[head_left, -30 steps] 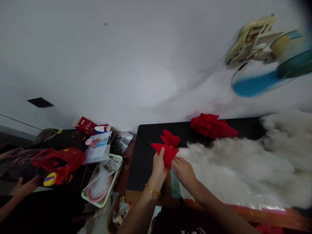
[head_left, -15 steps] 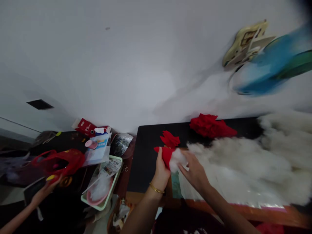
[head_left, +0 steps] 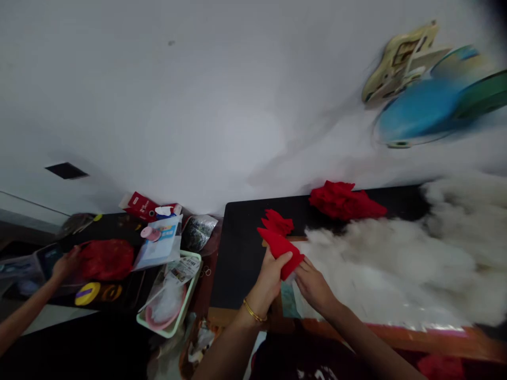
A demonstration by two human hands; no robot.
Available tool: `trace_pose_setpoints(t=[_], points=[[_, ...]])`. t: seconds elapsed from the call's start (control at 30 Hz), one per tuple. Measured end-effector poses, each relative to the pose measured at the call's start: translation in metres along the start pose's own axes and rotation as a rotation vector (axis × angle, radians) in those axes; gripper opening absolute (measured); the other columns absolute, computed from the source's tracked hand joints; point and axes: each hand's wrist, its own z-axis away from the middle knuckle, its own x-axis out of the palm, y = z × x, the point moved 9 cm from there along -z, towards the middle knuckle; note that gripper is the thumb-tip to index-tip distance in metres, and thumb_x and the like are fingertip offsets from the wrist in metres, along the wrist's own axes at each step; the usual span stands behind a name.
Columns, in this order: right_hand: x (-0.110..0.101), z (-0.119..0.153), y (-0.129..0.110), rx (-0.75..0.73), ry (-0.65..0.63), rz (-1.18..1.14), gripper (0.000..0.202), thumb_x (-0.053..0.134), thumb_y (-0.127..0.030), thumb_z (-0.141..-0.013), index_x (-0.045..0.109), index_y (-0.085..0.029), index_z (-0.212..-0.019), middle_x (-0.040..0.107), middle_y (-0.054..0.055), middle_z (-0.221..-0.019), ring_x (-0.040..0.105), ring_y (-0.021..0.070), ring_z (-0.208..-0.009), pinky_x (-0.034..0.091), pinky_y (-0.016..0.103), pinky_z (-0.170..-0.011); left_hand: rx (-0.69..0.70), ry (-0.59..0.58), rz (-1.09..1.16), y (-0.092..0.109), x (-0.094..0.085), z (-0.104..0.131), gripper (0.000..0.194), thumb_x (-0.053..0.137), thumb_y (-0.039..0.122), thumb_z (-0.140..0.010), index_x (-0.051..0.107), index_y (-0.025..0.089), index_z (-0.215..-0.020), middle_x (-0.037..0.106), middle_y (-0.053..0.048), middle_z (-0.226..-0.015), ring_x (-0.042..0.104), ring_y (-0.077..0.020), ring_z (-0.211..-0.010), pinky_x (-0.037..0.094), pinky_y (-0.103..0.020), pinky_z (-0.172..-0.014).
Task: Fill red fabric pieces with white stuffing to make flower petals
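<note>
My left hand [head_left: 273, 272] is wrapped round a small pointed red cloth pouch [head_left: 279, 248], with its tip toward the upper left. At the wide lower end, my right hand [head_left: 312, 282] has its fingers closed against the cloth edge. A bit of white stuffing [head_left: 291, 276] shows below that edge, between the hands; how much is inside is hidden. Just behind the pouch lies another piece of red cloth [head_left: 277, 221] on the black tabletop [head_left: 235, 258]. To the right of my hands spreads a large heap of fluffy white fibre filling [head_left: 396, 264].
A pile of red cloth [head_left: 344, 200] lies by the wall. At left, a green basket [head_left: 190, 295] stands near a pink thread spool [head_left: 150, 234], a red bag [head_left: 106, 258] and a yellow-lidded jar [head_left: 87, 293]. Another person's hand [head_left: 65, 266] is beside the bag. A blurred blue fan [head_left: 423, 111] hangs upper right.
The white stuffing that bulged from the pouch's end is now mostly out of sight, and my right hand has closed in on the edge. The other person's hand has moved up and left.
</note>
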Motion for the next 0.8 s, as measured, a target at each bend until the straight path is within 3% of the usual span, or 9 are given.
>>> trace_pose_setpoints(t=[0.07, 0.13, 0.2, 0.3, 0.4, 0.5, 0.63, 0.7, 0.8], points=[[-0.003, 0.000, 0.010, 0.086, 0.029, -0.165, 0.041, 0.041, -0.009, -0.083, 0.064, -0.018, -0.115, 0.068, 0.011, -0.110, 0.062, 0.0249, -0.103, 0.056, 0.042, -0.085, -0.046, -0.073, -0.011, -0.002, 0.006, 0.004, 0.054, 0.084, 0.019, -0.061, 0.063, 0.018, -0.112, 0.072, -0.007, -0.102, 0.067, -0.0189, -0.090, 0.047, -0.034, -0.091], [-0.004, -0.001, 0.023, 0.253, 0.031, -0.340, 0.036, 0.041, -0.013, -0.083, 0.066, -0.019, -0.109, 0.070, 0.007, -0.089, 0.065, 0.0209, -0.080, 0.057, 0.034, -0.070, -0.064, -0.100, 0.006, 0.000, 0.009, 0.007, 0.049, 0.082, 0.026, -0.067, 0.063, 0.017, -0.112, 0.071, -0.008, -0.108, 0.066, -0.0199, -0.097, 0.046, -0.034, -0.094], [-0.003, -0.003, 0.030, 0.404, 0.014, -0.512, 0.031, 0.042, -0.016, -0.086, 0.067, -0.019, -0.104, 0.066, 0.002, -0.073, 0.060, 0.0168, -0.062, 0.053, 0.028, -0.058, -0.048, -0.076, 0.015, 0.003, 0.006, 0.005, 0.046, 0.079, 0.033, -0.072, 0.064, 0.016, -0.112, 0.071, -0.010, -0.109, 0.066, -0.0206, -0.099, 0.046, -0.034, -0.095], [-0.002, -0.008, 0.026, 0.490, 0.011, -0.677, 0.030, 0.043, -0.022, -0.090, 0.064, -0.019, -0.110, 0.068, 0.001, -0.076, 0.059, 0.0157, -0.060, 0.053, 0.027, -0.056, 0.025, 0.001, -0.024, 0.013, -0.002, -0.003, 0.050, 0.082, 0.034, -0.069, 0.063, 0.015, -0.111, 0.072, -0.009, -0.101, 0.067, -0.0211, -0.092, 0.048, -0.035, -0.092], [-0.020, -0.008, 0.017, 0.432, 0.138, -0.532, 0.036, 0.049, -0.026, -0.092, 0.056, -0.020, -0.127, 0.069, 0.009, -0.109, 0.066, 0.0194, -0.081, 0.057, 0.031, -0.065, 0.109, 0.122, -0.011, 0.022, -0.016, -0.011, 0.050, 0.080, 0.038, -0.071, 0.061, 0.015, -0.110, 0.072, -0.008, -0.099, 0.068, -0.0203, -0.086, 0.050, -0.036, -0.088], [-0.046, -0.006, -0.008, 0.202, 0.272, -0.148, 0.043, 0.056, -0.024, -0.090, 0.052, -0.022, -0.133, 0.057, 0.013, -0.134, 0.058, 0.0255, -0.114, 0.054, 0.041, -0.089, 0.143, 0.177, 0.049, 0.027, -0.025, -0.016, 0.049, 0.074, 0.046, -0.076, 0.061, 0.016, -0.112, 0.071, -0.010, -0.106, 0.068, -0.0224, -0.092, 0.051, -0.039, -0.090], [-0.029, -0.008, -0.042, -0.110, 0.079, 0.144, 0.041, 0.050, -0.012, -0.091, 0.056, -0.021, -0.130, 0.066, 0.010, -0.122, 0.058, 0.0251, -0.111, 0.051, 0.042, -0.092, 0.105, 0.154, 0.045, 0.023, -0.020, -0.015, 0.052, 0.064, 0.058, -0.080, 0.062, 0.017, -0.112, 0.070, -0.011, -0.111, 0.067, -0.0235, -0.098, 0.051, -0.038, -0.093], [-0.017, -0.009, -0.041, -0.115, 0.022, 0.215, 0.038, 0.049, -0.009, -0.088, 0.060, -0.016, -0.124, 0.068, 0.013, -0.114, 0.059, 0.0271, -0.106, 0.053, 0.043, -0.088, 0.136, 0.144, -0.049, 0.023, -0.014, -0.011, 0.052, 0.067, 0.055, -0.079, 0.061, 0.018, -0.115, 0.069, -0.011, -0.114, 0.066, -0.0232, -0.101, 0.050, -0.037, -0.094], [0.000, -0.007, -0.029, -0.056, -0.021, 0.238, 0.037, 0.050, -0.005, -0.080, 0.063, -0.011, -0.114, 0.068, 0.016, -0.110, 0.059, 0.0307, -0.106, 0.053, 0.049, -0.088, 0.175, 0.062, -0.257, 0.021, 0.002, -0.005, 0.053, 0.078, 0.036, -0.071, 0.059, 0.017, -0.116, 0.069, -0.012, -0.110, 0.066, -0.0229, -0.097, 0.050, -0.036, -0.093]])
